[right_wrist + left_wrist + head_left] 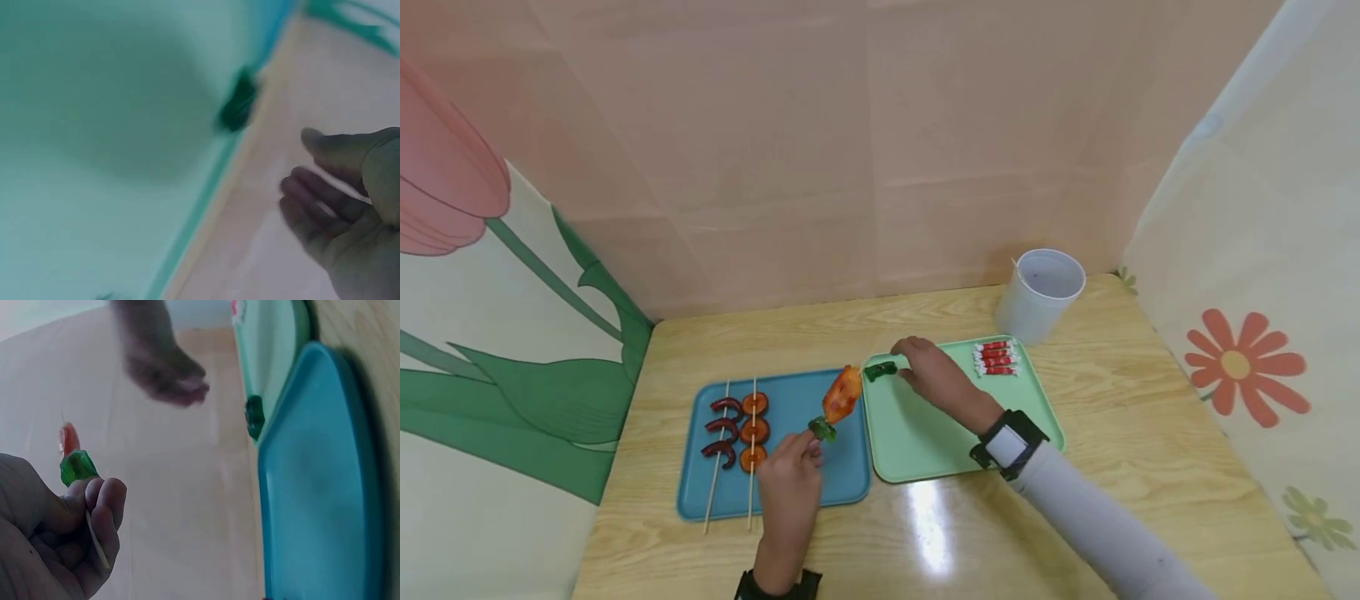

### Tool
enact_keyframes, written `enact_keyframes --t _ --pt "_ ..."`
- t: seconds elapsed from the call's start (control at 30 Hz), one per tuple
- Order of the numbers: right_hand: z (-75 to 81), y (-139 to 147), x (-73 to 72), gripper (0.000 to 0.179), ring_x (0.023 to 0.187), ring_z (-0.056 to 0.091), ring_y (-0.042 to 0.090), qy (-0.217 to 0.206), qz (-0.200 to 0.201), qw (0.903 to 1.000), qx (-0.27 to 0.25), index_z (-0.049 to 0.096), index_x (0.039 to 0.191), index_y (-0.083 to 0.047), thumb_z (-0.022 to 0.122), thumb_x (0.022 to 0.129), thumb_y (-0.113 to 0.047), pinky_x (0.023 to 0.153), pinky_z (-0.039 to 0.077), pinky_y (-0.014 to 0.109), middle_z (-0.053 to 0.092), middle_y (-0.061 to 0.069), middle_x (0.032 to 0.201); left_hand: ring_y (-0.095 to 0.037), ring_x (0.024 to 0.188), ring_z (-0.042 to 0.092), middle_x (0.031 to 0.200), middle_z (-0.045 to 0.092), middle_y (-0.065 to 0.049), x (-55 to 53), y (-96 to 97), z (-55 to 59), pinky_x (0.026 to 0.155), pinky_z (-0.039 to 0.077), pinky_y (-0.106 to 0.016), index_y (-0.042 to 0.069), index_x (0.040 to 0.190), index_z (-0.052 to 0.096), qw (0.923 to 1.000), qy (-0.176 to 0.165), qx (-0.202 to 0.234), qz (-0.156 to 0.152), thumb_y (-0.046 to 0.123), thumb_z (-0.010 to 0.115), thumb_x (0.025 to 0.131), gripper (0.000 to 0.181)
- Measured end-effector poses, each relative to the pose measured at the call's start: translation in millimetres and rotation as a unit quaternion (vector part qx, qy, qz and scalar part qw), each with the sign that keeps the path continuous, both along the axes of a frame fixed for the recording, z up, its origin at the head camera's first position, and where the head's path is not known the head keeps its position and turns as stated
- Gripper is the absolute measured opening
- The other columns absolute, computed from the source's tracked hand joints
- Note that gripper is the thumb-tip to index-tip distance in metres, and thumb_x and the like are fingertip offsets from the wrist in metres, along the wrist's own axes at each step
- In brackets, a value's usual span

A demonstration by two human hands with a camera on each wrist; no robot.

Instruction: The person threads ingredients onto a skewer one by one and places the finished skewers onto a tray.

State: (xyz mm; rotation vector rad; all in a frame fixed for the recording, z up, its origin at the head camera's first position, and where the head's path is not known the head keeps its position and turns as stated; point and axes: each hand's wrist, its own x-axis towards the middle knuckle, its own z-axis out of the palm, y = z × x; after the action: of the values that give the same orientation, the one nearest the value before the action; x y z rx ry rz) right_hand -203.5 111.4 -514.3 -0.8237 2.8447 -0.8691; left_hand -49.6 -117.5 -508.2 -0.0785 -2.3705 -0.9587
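Observation:
In the head view my left hand [792,477] grips the lower end of a wooden skewer over the blue tray [850,471]. Threaded on it are a green pepper-like piece [822,429] and, above that, a glossy orange-red piece of meat [842,394]. The stick [98,540] shows below the curled fingers in the left wrist view. My right hand [936,379] hovers over the green tray [917,446], holding nothing; its thumb and fingers stand apart in the right wrist view. Nearest to it is a loose green piece [239,103] at that tray's edge.
Two skewers lie on the blue tray's left side, one with dark red curled pieces [722,429], one with round orange slices [754,431]. Several small red-and-white pieces [997,358] lie at the green tray's far right. Behind stands a white bucket [1037,304], near the wall.

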Motion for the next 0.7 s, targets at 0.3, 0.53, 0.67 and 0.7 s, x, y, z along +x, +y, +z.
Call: enact_keyframes --t 0.3,0.53,0.67,0.7 --pt "-44.3 -8 -32.9 0.027 0.106 0.064 0.025 0.111 0.08 0.9859 0.096 0.071 0.116 -0.003 0.077 0.09 -0.004 0.089 0.059 0.036 0.068 0.01 0.112 -0.015 0.057 0.068 0.072 0.071 -0.011 5.8 -10.6 -1.2 0.051 0.057 -0.019 -0.007 0.085 0.077 0.9982 -0.048 -0.006 0.036 -0.029 0.065 0.076 0.027" --pt "-64.4 -14 -33.4 0.021 0.098 0.061 0.023 0.117 0.074 0.9829 0.122 0.071 0.114 -0.005 0.069 0.094 0.0 0.081 0.058 0.034 0.067 0.009 0.106 -0.016 0.058 0.069 0.073 0.071 -0.012 7.1 -12.0 -2.6 0.051 0.057 -0.02 -0.007 0.087 0.077 0.9982 -0.049 -0.009 0.034 -0.028 0.067 0.075 0.026" --pt "-62.0 -12 -30.9 0.024 0.099 0.063 0.026 0.061 0.043 0.9958 0.052 0.072 0.114 -0.003 0.071 0.091 0.003 0.084 0.058 0.038 0.068 0.011 0.106 -0.016 0.057 0.068 0.073 0.071 -0.012 7.9 -13.4 -3.1 0.05 0.056 -0.019 -0.007 0.086 0.077 0.998 -0.049 -0.014 0.038 -0.028 0.065 0.075 0.027" --pt "-60.1 -11 -30.0 0.025 0.1 0.065 0.027 0.032 0.028 0.9989 0.019 0.072 0.115 -0.002 0.072 0.091 0.003 0.085 0.058 0.039 0.069 0.012 0.107 -0.015 0.057 0.068 0.072 0.071 -0.011 8.1 -13.7 -3.3 0.05 0.056 -0.019 -0.006 0.086 0.077 0.998 -0.049 -0.015 0.038 -0.028 0.064 0.075 0.028"
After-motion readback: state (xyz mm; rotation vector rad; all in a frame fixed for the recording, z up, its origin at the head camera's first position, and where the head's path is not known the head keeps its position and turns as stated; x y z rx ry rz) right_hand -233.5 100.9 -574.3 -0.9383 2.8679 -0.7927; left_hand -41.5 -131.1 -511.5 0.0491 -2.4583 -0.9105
